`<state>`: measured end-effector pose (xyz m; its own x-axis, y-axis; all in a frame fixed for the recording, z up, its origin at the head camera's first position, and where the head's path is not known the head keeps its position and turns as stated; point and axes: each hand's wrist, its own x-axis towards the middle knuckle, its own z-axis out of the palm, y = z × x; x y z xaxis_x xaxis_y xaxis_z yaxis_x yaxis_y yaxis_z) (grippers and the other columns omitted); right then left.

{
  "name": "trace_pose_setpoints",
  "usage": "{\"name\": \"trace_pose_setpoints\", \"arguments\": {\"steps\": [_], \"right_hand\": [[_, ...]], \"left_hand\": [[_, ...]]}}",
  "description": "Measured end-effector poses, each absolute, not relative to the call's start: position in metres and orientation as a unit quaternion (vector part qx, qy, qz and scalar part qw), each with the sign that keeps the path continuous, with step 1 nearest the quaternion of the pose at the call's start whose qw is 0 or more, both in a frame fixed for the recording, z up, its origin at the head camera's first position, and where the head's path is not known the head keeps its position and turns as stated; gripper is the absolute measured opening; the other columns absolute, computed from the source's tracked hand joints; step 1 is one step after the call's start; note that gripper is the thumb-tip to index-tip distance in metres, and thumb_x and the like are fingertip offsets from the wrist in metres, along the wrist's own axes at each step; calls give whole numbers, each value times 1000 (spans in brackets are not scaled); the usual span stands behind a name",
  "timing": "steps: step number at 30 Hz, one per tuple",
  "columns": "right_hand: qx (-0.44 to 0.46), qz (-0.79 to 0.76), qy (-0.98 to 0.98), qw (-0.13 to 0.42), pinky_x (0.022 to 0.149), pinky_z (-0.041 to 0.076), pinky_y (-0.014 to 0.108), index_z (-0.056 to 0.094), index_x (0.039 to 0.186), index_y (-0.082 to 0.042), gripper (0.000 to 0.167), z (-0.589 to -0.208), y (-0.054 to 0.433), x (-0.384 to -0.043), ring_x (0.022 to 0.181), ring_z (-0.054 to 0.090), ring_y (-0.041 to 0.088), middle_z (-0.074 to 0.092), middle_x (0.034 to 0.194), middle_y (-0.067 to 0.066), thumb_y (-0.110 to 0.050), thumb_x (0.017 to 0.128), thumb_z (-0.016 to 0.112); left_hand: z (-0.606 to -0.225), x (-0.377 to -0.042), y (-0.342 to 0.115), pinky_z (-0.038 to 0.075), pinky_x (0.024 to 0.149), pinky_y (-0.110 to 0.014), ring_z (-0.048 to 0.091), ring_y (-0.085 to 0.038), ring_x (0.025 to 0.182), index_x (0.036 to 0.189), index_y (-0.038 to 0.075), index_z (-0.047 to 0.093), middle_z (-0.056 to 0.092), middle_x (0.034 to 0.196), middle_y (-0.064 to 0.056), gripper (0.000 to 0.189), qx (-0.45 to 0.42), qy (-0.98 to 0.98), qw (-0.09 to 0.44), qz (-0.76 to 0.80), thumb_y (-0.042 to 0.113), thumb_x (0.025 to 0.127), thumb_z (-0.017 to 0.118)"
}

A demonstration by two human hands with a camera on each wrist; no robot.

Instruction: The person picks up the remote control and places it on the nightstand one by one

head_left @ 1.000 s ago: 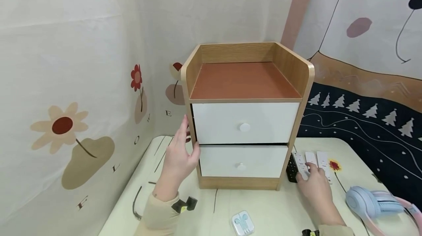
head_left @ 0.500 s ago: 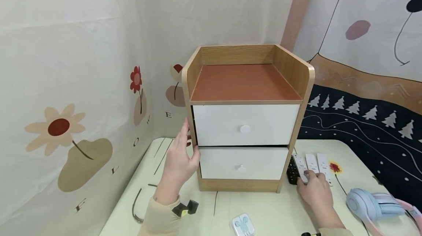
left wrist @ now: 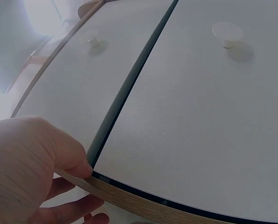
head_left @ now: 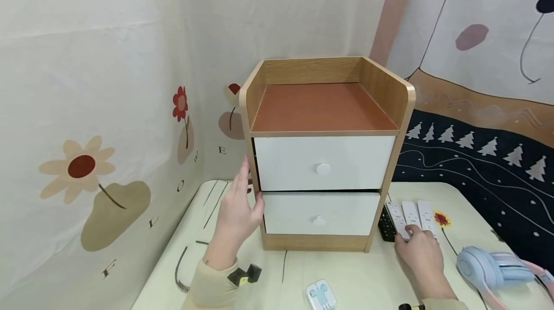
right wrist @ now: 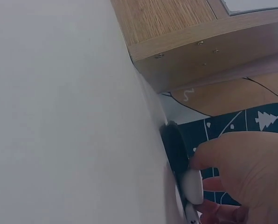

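A wooden cabinet (head_left: 329, 108) with two white drawers, the upper drawer (head_left: 294, 163) and the lower drawer (head_left: 290, 211), stands on the table. My left hand (head_left: 237, 211) rests against its left side, fingers extended along the outside. In the left wrist view, the thumb (left wrist: 73, 156) touches the front edge near the gap between the drawers. To the right of the cabinet, my right hand (head_left: 420, 252) pinches the near end of a white remote (head_left: 396, 214). More white remotes (head_left: 426, 214) and a black remote (head_left: 386, 226) lie alongside; my hand partly hides the row.
Blue and pink headphones (head_left: 493, 269) lie at the right. A clear case with earphones (head_left: 321, 294) is on the table in front of the cabinet. Printed cloth walls (head_left: 108, 84) stand behind and to the left.
My right hand has drawn slightly back toward the near ends of the remotes. The left hand keeps its place on the cabinet. The view shifts a little.
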<state>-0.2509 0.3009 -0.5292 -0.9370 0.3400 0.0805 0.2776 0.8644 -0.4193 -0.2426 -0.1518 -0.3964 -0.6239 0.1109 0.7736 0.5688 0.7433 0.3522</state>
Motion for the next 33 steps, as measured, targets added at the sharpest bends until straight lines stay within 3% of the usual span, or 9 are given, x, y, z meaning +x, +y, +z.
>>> {"name": "trace_pose_setpoints", "arguments": {"steps": [10, 19, 26, 29, 33], "right_hand": [[-187, 256, -948, 38, 101, 52, 70, 57, 142, 19, 82, -526, 306, -250, 121, 60, 60, 59, 135, 47, -42, 92, 79], [-183, 249, -949, 51, 97, 55, 66, 63, 135, 20, 79, -522, 307, -249, 115, 66, 57, 65, 134, 44, -41, 89, 82], [-182, 256, -944, 100, 97, 55, 68, 64, 136, 17, 75, -516, 310, -247, 120, 64, 61, 70, 130, 40, -38, 88, 80], [-188, 267, -937, 121, 92, 56, 66, 66, 134, 16, 72, -514, 310, -247, 118, 65, 60, 73, 126, 38, -38, 89, 79], [-198, 285, -926, 150, 76, 56, 54, 69, 134, 11, 67, -511, 312, -246, 107, 70, 54, 75, 118, 37, -39, 89, 80]], "left_hand": [[-398, -240, -153, 69, 85, -49, 80, -39, 106, 174, 1, 24, 61, 154, -29, 94, -193, -856, 380, -294, -2, 94, 72], [-400, -240, -153, 69, 84, -48, 80, -38, 106, 175, 3, 24, 64, 151, -28, 94, -192, -855, 378, -299, -2, 94, 73], [-400, -241, -152, 69, 82, -48, 80, -38, 104, 174, 2, 24, 64, 150, -29, 95, -202, -850, 388, -294, -2, 94, 73], [-399, -242, -152, 69, 80, -47, 80, -38, 102, 174, 0, 24, 65, 147, -29, 95, -208, -845, 398, -289, -3, 93, 74], [-398, -243, -152, 69, 81, -47, 80, -38, 102, 173, 0, 25, 65, 147, -30, 94, -213, -842, 402, -289, -3, 93, 74]]}}
